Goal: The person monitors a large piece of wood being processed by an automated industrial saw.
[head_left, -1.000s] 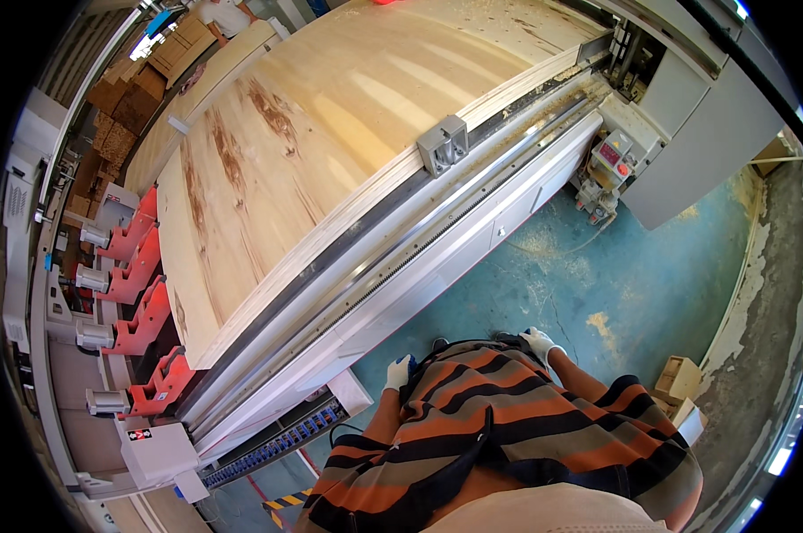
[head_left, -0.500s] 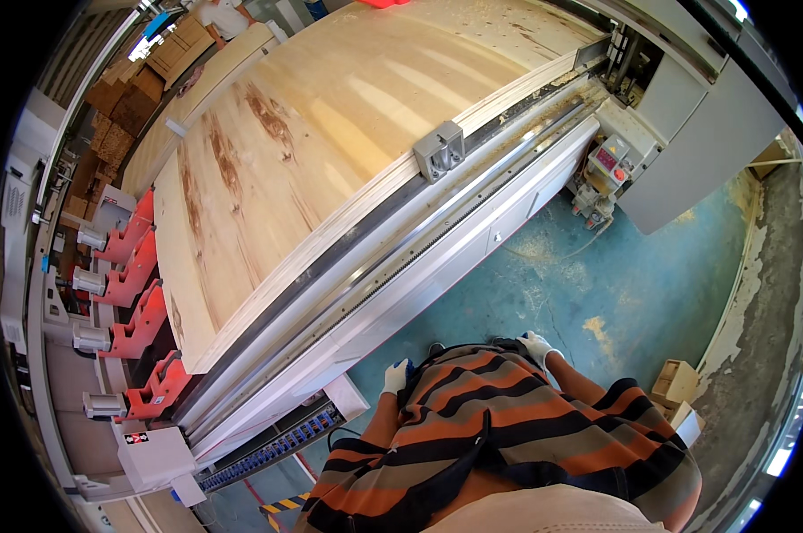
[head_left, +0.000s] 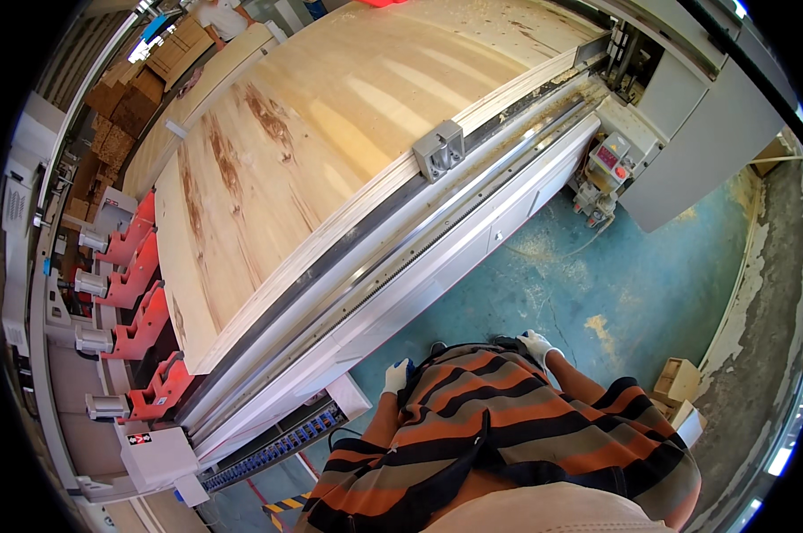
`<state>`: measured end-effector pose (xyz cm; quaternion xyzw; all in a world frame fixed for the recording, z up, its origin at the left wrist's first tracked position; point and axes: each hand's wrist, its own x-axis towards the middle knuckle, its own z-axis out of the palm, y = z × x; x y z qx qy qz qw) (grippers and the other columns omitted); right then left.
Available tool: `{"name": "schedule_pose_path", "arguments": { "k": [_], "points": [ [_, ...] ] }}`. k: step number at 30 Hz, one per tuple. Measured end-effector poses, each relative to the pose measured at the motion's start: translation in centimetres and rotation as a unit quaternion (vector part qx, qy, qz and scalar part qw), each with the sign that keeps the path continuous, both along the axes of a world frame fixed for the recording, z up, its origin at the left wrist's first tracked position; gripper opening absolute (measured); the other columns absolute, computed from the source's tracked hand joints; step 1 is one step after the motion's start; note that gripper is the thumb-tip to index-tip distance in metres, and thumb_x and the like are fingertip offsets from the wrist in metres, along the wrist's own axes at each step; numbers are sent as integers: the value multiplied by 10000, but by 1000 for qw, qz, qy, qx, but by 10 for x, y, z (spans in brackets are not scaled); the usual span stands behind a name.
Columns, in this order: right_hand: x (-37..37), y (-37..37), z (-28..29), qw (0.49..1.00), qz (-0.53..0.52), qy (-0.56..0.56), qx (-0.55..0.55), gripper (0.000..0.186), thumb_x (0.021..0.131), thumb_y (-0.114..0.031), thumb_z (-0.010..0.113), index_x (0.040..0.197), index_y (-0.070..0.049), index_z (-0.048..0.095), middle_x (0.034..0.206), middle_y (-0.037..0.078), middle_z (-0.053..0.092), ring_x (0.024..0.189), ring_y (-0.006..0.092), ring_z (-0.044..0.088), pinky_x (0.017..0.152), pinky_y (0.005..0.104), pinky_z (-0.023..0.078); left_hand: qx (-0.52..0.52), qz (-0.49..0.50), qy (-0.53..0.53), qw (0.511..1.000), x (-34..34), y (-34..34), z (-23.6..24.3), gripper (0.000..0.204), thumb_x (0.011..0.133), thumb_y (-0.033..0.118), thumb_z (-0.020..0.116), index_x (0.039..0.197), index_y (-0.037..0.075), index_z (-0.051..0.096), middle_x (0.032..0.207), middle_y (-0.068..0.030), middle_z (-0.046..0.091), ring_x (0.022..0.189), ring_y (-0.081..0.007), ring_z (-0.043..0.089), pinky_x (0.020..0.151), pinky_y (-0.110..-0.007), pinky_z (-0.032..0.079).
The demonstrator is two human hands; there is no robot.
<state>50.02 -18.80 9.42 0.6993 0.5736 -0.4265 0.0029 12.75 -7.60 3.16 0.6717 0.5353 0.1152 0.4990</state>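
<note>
1. Plywood (head_left: 330,169) lies on the machine (head_left: 392,306), well beyond the left hand (head_left: 397,377) and right hand (head_left: 536,346); these are gloved, well apart, beside the striped shirt (head_left: 508,417). I cannot tell whether either grips anything.
2. Dust on the floor (head_left: 552,302) could cause a slip; the floor gives room between machine and wall (head_left: 739,320), narrowed by boxes (head_left: 677,380).
3. Leaning in could snag loose cloth on the toothed rack (head_left: 419,250).
4. Farther, a metal block (head_left: 439,151) sits at the plywood's near edge; red clamps (head_left: 142,329) crowd its left end, a likely pinch point.
</note>
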Motion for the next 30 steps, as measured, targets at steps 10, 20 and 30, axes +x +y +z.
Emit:
{"name": "schedule_pose_path", "arguments": {
  "k": [10,20,30],
  "points": [
    [-3,0,6,1000,8,-2,11,357,677,-85,449,1030,-124,410,913,173,391,851,316,434,717,332,363,-49,91,-40,994,7,0,22,231,694,219,482,677,-4,539,600,-38,518,544,-120,469,511,-246,377],
    [-3,1,4,999,27,-12,14,373,685,-81,446,1052,-120,394,920,170,388,851,310,432,725,324,360,-46,80,-40,995,3,1,12,207,701,196,490,685,-6,534,611,-36,518,541,-115,467,501,-240,376],
    [-2,1,-1,1000,19,-15,-3,367,687,-86,449,1048,-130,398,930,173,387,860,311,429,729,328,360,-51,73,-28,996,2,1,5,210,703,186,495,724,-18,538,645,-47,532,563,-121,486,514,-235,385]
  ]
}}
